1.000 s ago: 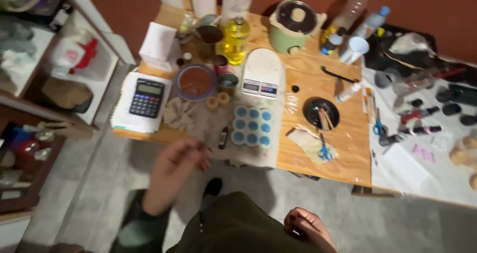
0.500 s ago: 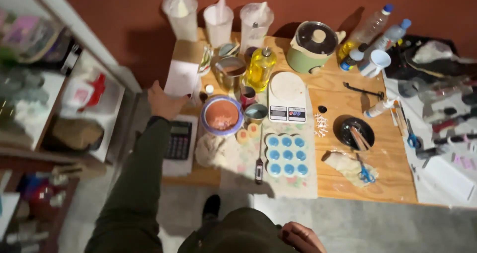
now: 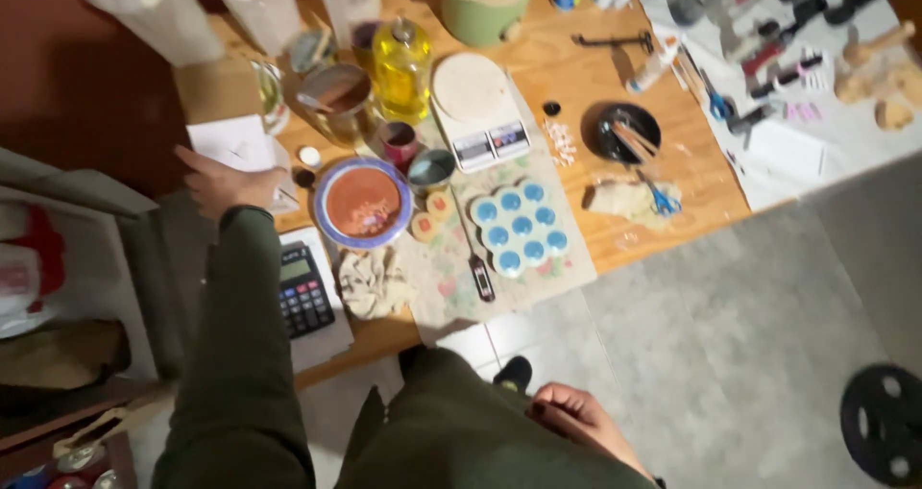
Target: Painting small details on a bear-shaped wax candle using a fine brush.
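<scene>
Wooden table (image 3: pixel 615 239): crowded across its top; bare floor is seen beyond the near edge.
White paper sheet (image 3: pixel 235 148): laid at the table's left edge, beside a cardboard box (image 3: pixel 216 90).
Blue-rimmed bowl (image 3: pixel 363 202): set just right of the sheet, holding reddish-brown matter.
Blue round-cell mould (image 3: pixel 519 228): placed near the front edge.
Calculator (image 3: pixel 303 290): laid at the front-left corner.
Left hand (image 3: pixel 223 183): pressed on the sheet's lower edge, fingers spread, nothing grasped.
Right hand (image 3: pixel 576 420): hung by the thigh, loosely curled, nothing held.
</scene>
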